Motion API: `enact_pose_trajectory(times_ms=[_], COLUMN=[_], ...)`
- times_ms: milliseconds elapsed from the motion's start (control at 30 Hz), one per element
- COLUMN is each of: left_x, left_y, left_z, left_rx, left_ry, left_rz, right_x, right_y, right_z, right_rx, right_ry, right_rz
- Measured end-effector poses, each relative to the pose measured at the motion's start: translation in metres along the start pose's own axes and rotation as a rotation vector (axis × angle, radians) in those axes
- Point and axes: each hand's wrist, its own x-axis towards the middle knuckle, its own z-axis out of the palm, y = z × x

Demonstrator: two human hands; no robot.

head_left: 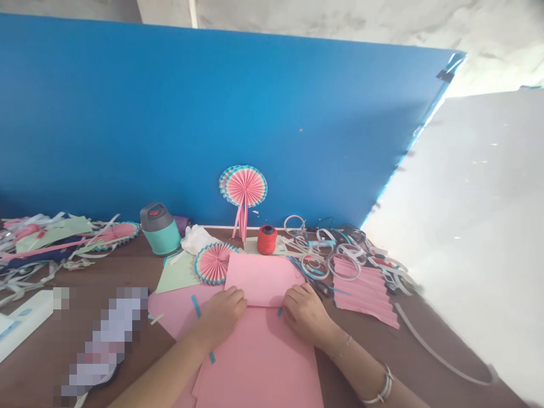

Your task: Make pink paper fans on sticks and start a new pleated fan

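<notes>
Nearest us, a long flat sheet of matte pink paper (pixel 263 357) is lying on the brown table (pixel 408 357), running away from us between our forearms. At its far end, our left hand (pixel 223 313) and our right hand (pixel 309 318) are resting on the two near corners of a smaller rectangular pink paper panel (pixel 266 277). The panel is lying just beyond our fingers, its long axis running left to right between the hands, and neither hand is clearly nearer. Our fingers are curling close together over its near edge; with the thumbs mostly hidden, we cannot tell whether they are pinching it. Just beyond our left hand, a round pleated pink paper rosette with blue edging (pixel 215 263) is lying near the panel. Farther off, a red spool of thread (pixel 267 240) is standing before an upright pleated pink-and-blue paper fan (pixel 245 187) and the tall blue partition (pixel 255 102).
</notes>
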Motion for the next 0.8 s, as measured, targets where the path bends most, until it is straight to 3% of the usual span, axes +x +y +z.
enact_pose_trajectory(times_ms=[300,400,533,667,800], left_x=[-0.007,-0.01,-0.007,-0.003,-0.003], left_y=[-0.04,-0.046,-0.035,-0.013,-0.006], left_z=[-0.021,-0.028,-0.029,-0.017,-0.004], left_rx=[-0.023,-0.014,-0.13,-0.237,-0.19], left_ry=[-0.141,-0.057,0.22,0.181,0.132], left_rz=[-0.149,-0.273,-0.246,-0.061,-0.036], right_x=[-0.001,0.0,0.001,0.0,-0.002], right_y=[0.004,0.003,0.001,0.002,0.004], right_z=[0.001,-0.001,-0.003,-0.001,0.0], right_rx=[-0.027,-0.032,0.017,0.074,0.128], right_ry=[-0.018,-0.013,0.001,-0.005,-0.03], right_rz=[0.062,0.051,0.026,0.042,0.07])
